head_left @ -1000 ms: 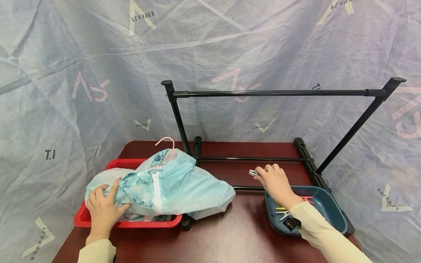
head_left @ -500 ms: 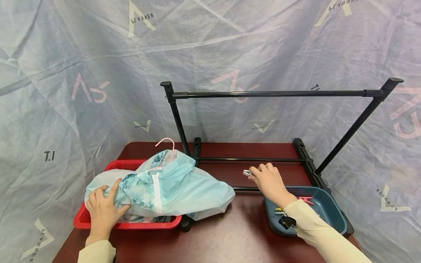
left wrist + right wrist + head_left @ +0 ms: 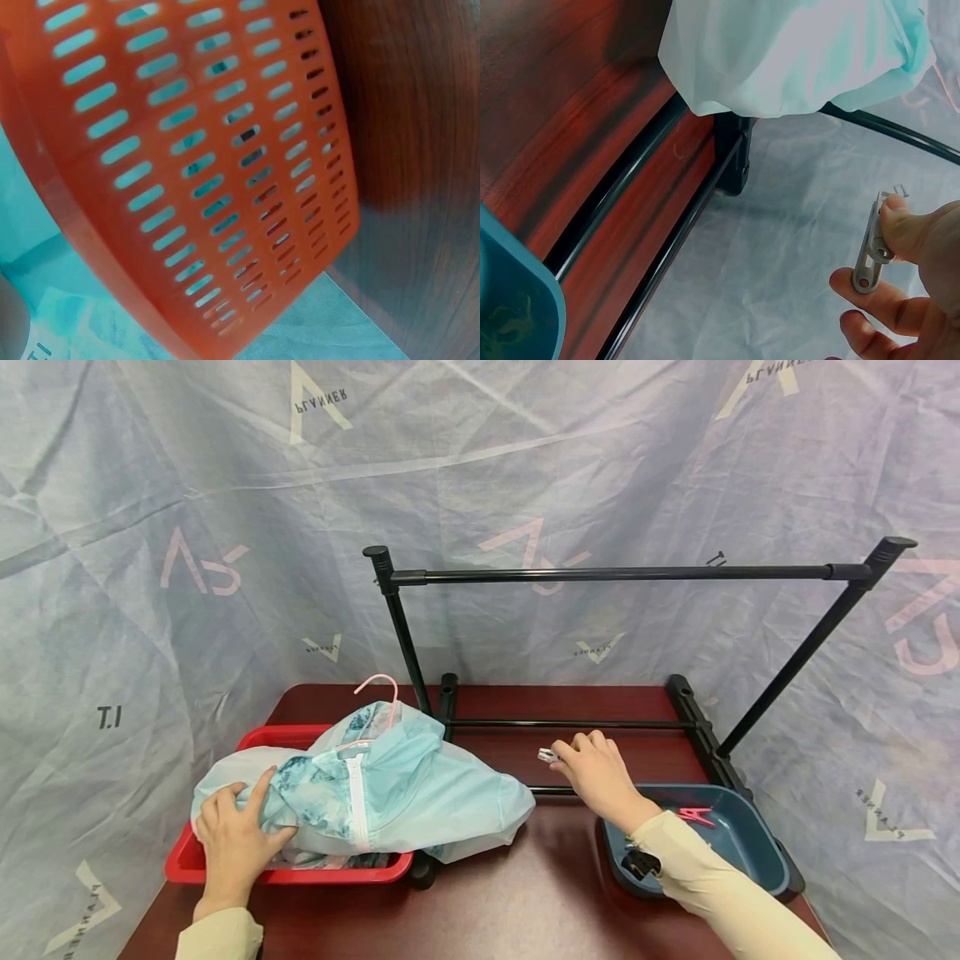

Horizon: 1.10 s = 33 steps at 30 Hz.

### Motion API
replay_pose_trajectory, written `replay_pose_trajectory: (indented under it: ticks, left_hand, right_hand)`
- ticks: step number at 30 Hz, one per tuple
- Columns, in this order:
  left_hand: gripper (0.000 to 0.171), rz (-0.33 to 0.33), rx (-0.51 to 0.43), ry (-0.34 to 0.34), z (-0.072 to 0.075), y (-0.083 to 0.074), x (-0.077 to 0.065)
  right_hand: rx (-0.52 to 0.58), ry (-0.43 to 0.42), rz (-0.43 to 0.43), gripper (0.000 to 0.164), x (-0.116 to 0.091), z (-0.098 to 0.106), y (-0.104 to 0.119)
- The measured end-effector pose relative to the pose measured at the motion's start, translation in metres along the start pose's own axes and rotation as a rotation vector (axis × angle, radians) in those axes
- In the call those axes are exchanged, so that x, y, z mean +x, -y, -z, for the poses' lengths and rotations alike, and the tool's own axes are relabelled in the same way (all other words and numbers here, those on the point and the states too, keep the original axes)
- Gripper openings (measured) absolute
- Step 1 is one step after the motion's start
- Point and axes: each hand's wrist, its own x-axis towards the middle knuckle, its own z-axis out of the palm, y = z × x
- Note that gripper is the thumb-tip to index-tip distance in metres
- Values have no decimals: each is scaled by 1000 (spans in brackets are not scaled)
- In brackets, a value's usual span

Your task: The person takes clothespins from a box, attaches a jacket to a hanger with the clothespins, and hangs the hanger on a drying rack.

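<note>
A light blue zip-up jacket (image 3: 450,793), on a pink hanger (image 3: 395,687), lies bunched over the red basket (image 3: 322,877). My left hand (image 3: 234,839) rests on its left part, thumb and fingers spread. To the right, my right hand (image 3: 600,781) pinches a pale grey clothespin (image 3: 547,755) between thumb and fingers, above the rack's base and apart from the jacket. That clothespin (image 3: 873,251) shows close up in the right wrist view. The left wrist view shows mostly the basket's slotted wall (image 3: 56,187), with only a sliver of my left hand.
A black garment rack (image 3: 630,574) stands behind on the dark red table (image 3: 480,910). At the right, a blue basin (image 3: 772,852) holds several clothespins, among them a pink one (image 3: 696,815), partly hidden by my forearm. A grey printed sheet (image 3: 480,460) hangs behind.
My right hand has moved left with the clothespin, away from above the blue basin. The left hand and the jacket have stayed put.
</note>
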Motion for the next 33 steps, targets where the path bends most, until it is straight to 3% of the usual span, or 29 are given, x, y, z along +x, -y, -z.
replay_pose_trajectory:
  ticks: [5,10,22,26,33]
  left_hand:
    - [93,6,6,-2,0,-1,0]
    - [93,2,6,-10,-1,-2,1]
    - [90,-8,-1,-6,1,-3,4]
    - [78,-13,-6,9,3,-5,5]
    - [76,-38,-17,13,2,-4,5]
  right_hand:
    - [10,-6,7,21,2,-1,3]
    - [18,-12,10,21,3,-1,6]
    - [16,-32,36,22,6,0,13]
    - [10,-18,37,23,7,1,15]
    - [-3,-21,51,25,9,-1,17]
